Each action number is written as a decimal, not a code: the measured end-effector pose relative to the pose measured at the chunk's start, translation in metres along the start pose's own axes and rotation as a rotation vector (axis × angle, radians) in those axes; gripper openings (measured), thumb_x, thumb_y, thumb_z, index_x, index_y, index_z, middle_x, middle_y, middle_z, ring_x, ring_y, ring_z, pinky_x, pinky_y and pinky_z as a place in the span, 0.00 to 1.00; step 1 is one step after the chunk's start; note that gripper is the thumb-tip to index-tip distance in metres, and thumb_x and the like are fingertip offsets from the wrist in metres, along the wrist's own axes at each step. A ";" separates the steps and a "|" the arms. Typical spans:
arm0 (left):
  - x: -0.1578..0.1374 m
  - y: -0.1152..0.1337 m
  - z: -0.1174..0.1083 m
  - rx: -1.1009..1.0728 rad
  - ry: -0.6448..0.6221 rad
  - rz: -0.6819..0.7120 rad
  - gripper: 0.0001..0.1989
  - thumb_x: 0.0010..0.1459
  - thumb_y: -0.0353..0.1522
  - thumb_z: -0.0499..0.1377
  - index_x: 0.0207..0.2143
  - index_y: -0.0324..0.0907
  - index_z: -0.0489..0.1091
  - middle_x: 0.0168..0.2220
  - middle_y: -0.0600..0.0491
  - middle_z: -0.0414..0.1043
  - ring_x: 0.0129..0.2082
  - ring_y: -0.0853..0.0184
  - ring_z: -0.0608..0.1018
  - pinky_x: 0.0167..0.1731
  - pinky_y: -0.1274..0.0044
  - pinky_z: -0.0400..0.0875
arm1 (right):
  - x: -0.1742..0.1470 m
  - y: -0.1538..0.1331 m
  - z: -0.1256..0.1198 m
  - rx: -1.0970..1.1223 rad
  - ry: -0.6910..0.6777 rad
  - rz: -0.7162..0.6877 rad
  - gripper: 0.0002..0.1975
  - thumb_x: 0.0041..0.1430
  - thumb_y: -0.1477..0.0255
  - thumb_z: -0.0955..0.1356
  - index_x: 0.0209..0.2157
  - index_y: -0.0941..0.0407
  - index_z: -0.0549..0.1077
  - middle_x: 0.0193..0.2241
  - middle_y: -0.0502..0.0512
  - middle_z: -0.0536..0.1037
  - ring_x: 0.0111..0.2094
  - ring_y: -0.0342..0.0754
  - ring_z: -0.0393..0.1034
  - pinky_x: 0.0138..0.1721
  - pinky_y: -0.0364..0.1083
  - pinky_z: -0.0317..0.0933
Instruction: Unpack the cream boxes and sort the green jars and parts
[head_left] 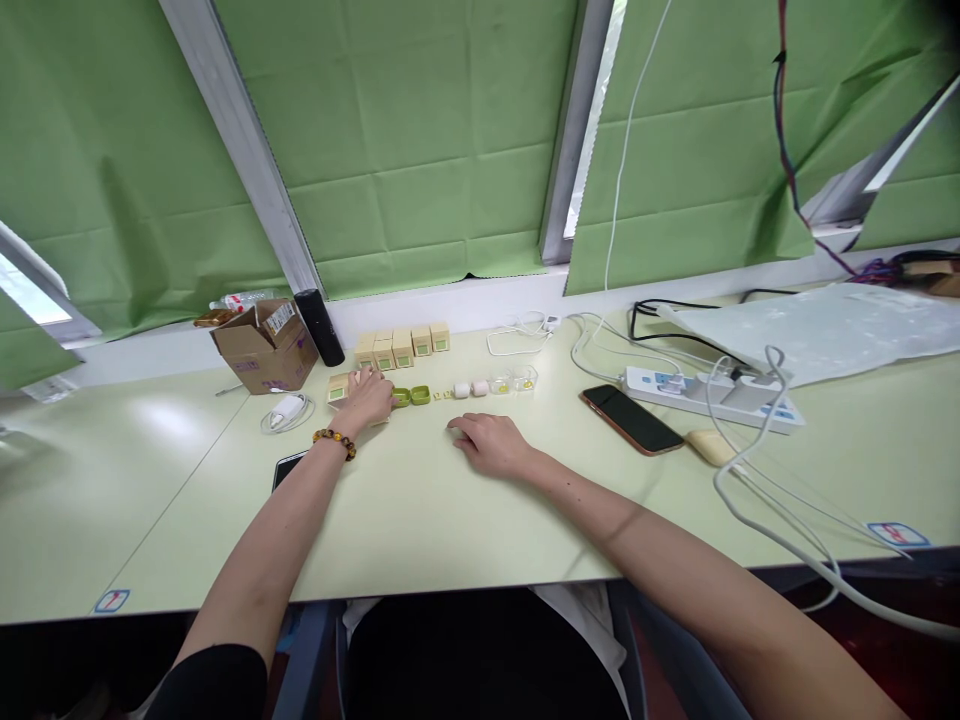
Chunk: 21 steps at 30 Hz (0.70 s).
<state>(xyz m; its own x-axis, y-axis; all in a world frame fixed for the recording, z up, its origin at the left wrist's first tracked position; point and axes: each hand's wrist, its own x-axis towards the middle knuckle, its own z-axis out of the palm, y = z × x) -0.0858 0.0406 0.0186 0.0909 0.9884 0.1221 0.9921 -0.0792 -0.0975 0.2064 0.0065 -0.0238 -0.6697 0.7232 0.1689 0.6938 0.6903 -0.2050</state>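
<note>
My left hand (368, 398), with a bead bracelet on the wrist, lies over a small beige box (338, 388) on the pale green table (420, 510); whether it grips the box I cannot tell. Just right of it sit an open green case (411, 397), two small white cases (470, 389) and clear plastic inserts (514, 381) in a row. A row of several small beige boxes (403, 346) stands behind. My right hand (489, 441) rests flat on the table in front of the white cases, holding nothing.
A cardboard box (264, 345) and a black cylinder (319, 327) stand at the back left. A white charger (286, 410) and a phone (287, 468) lie by my left arm. To the right are a dark phone (631, 419), a power strip (709, 396) and white cables (780, 520).
</note>
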 end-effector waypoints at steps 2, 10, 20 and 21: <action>0.000 0.000 0.001 0.005 -0.011 -0.004 0.13 0.65 0.39 0.58 0.37 0.43 0.80 0.50 0.39 0.75 0.61 0.42 0.65 0.58 0.54 0.57 | 0.000 0.000 0.001 0.000 0.004 -0.003 0.16 0.71 0.69 0.62 0.57 0.51 0.72 0.51 0.57 0.81 0.50 0.53 0.76 0.39 0.46 0.60; -0.002 0.001 0.000 0.031 -0.038 -0.024 0.13 0.63 0.38 0.58 0.34 0.43 0.80 0.47 0.37 0.75 0.61 0.42 0.66 0.59 0.53 0.57 | 0.000 0.000 -0.001 0.006 -0.014 -0.001 0.17 0.72 0.69 0.62 0.58 0.51 0.73 0.52 0.58 0.81 0.51 0.54 0.75 0.42 0.46 0.62; -0.004 -0.005 -0.009 0.029 -0.067 -0.051 0.16 0.63 0.41 0.56 0.43 0.42 0.78 0.54 0.36 0.73 0.64 0.42 0.62 0.60 0.51 0.55 | 0.000 -0.002 -0.003 0.004 -0.021 0.003 0.16 0.71 0.69 0.63 0.56 0.51 0.73 0.51 0.57 0.81 0.50 0.53 0.75 0.41 0.46 0.61; -0.006 -0.007 -0.011 0.025 -0.071 -0.050 0.17 0.62 0.43 0.57 0.45 0.42 0.78 0.56 0.37 0.72 0.65 0.41 0.61 0.60 0.51 0.54 | 0.000 -0.002 -0.004 0.005 -0.022 0.007 0.16 0.71 0.69 0.63 0.56 0.51 0.73 0.51 0.57 0.81 0.50 0.53 0.75 0.41 0.46 0.61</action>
<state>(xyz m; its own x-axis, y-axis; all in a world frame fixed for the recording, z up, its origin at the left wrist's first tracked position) -0.0920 0.0340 0.0289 0.0337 0.9978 0.0567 0.9927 -0.0269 -0.1178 0.2061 0.0053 -0.0200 -0.6707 0.7271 0.1466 0.6969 0.6854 -0.2111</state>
